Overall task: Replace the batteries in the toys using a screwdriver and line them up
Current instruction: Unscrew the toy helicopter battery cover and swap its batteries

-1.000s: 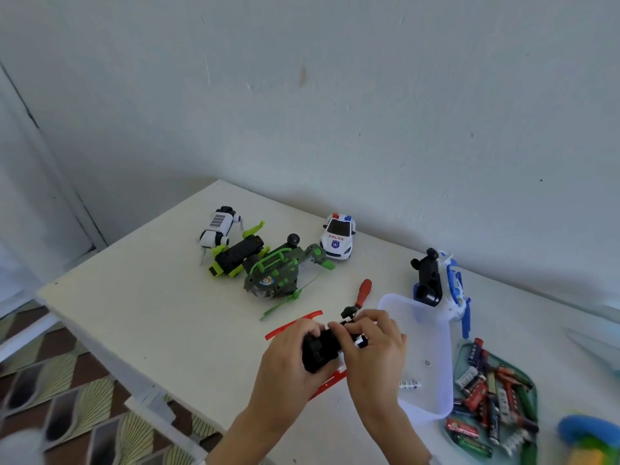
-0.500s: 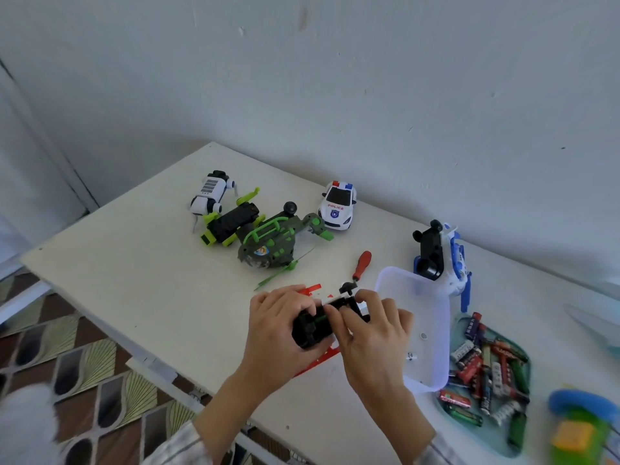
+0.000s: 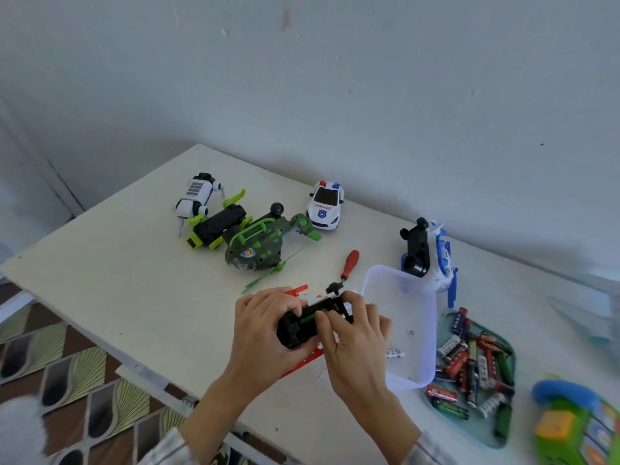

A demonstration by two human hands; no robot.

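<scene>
Near the table's (image 3: 110, 290) front edge, the left hand (image 3: 265, 325) grips the small black toy (image 3: 303, 325) underside-up while the right hand's (image 3: 355, 344) fingertips pinch at a green battery (image 3: 307, 319) in its open bay. The toy looks light, rigid plastic; best held by its body sides, away from the thin red blades (image 3: 298, 291).

- A plain, pale grey-white plastered wall (image 3: 369, 78) fills the upper half, marked with small scuffs.
- A cream-white flat-topped table (image 3: 117, 273) stands with its far edge against the wall.
- The floor (image 3: 67, 370) beside it bears a brown, black and cream fan-patterned covering.
- Soft, even daylight falls; shadows are faint.
</scene>
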